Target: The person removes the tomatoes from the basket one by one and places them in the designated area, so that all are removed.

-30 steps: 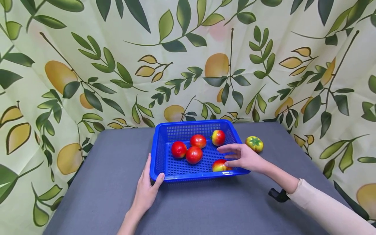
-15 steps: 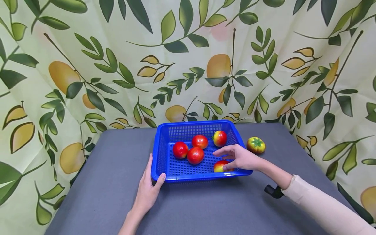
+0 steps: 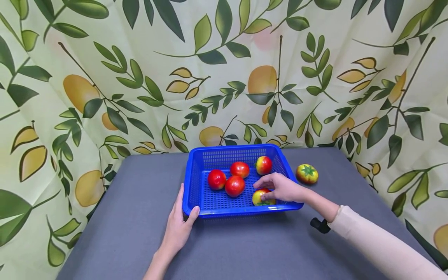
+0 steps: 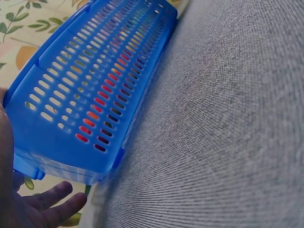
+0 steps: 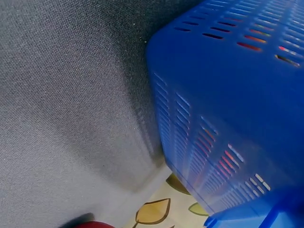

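A blue perforated plastic basket [image 3: 224, 212] sits on the grey table in the head view. My left hand [image 3: 176, 225] holds its near left corner, thumb over the rim and fingers along the outer wall. In the left wrist view, some fingers [image 4: 59, 204] show beside the basket's end. Inside the near right corner, my right hand [image 3: 282, 187] pinches a yellow-red tomato [image 3: 258, 198], whose green top faces the near side. Several red tomatoes [image 3: 235, 186] lie in the basket's middle, and a red-yellow tomato [image 3: 264, 165] lies near its back right. The right wrist view shows only the basket's outside [image 5: 228, 109].
Outside the basket, to its right, another yellow-red tomato [image 3: 307, 174] with a green top rests on the table. A black object [image 3: 320, 225] shows at the right wrist. Leaf-patterned cloth [image 3: 224, 77] hangs behind and at the sides of the grey table [image 3: 245, 252].
The tomato under my right hand has turned, so its yellow side and green top now show. My left hand has kept its place on the basket. The whole view has shifted slightly.
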{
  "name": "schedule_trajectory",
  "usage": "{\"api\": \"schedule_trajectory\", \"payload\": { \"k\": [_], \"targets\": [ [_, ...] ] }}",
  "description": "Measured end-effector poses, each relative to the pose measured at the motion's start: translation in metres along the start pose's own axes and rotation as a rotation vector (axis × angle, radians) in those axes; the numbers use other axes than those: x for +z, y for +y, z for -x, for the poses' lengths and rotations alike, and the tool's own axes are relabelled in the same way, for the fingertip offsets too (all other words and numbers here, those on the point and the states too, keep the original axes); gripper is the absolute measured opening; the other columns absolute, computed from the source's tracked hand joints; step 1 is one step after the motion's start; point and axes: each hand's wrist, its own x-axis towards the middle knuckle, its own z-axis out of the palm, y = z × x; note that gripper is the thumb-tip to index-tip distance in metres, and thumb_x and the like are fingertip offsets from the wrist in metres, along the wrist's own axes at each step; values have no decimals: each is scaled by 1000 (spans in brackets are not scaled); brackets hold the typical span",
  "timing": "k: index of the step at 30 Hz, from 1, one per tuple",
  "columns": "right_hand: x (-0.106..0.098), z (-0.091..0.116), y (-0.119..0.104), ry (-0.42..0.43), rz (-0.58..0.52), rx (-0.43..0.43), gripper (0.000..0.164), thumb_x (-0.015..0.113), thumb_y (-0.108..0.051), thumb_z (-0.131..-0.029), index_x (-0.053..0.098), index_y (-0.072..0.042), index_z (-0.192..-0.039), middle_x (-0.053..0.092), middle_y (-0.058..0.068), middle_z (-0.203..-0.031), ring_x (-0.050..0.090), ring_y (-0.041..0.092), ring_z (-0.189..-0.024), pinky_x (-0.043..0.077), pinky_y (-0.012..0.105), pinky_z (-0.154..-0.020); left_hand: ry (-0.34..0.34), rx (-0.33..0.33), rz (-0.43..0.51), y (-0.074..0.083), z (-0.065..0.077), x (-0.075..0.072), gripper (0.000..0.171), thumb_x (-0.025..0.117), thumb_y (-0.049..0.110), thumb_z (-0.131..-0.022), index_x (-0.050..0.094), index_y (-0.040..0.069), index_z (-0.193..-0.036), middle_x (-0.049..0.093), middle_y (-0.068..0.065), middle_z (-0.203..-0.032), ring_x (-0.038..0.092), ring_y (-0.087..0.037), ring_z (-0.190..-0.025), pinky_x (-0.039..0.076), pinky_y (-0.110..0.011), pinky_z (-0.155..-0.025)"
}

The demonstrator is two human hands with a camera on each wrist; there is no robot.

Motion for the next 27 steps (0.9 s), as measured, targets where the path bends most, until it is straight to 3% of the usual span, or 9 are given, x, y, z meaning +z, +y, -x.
{"api": "schedule_trajectory", "payload": {
  "k": [3, 7, 19, 27],
  "targets": [
    [2, -3, 1, 26, 93, -34, 25, 76, -13, -87, 74, -10, -112, 70, -3, -109, 64, 16, -105, 51, 38, -91, -2, 1, 3, 2, -1, 0, 81, 62, 30, -96, 11, 31, -159, 18, 1, -162, 28, -28, -142, 29, -54, -109],
    [3, -4, 2, 18, 135, -57, 21, 76, -17, -87, 76, -14, -108, 71, -9, -104, 65, 12, -102, 52, 38, -90, -5, 4, 4, 2, 0, 0, 81, 62, 31, -96, 11, 31, -159, 19, 0, -161, 28, -28, -142, 28, -54, -109],
    [0, -2, 0, -94, -37, 56, 34, 74, -8, -88, 70, -6, -122, 69, -4, -115, 59, 21, -111, 48, 44, -95, -1, -14, -1, -1, 1, 1, 81, 62, 32, -97, 9, 36, -158, 18, 3, -161, 28, -27, -143, 30, -54, -108],
    [1, -5, 2, -85, -52, 84, 35, 76, -14, -87, 70, -6, -120, 69, -2, -111, 62, 22, -107, 49, 45, -93, 4, -8, 3, -2, 1, 2, 80, 62, 32, -97, 10, 36, -158, 19, 3, -161, 29, -28, -142, 32, -55, -107]
  ]
}}
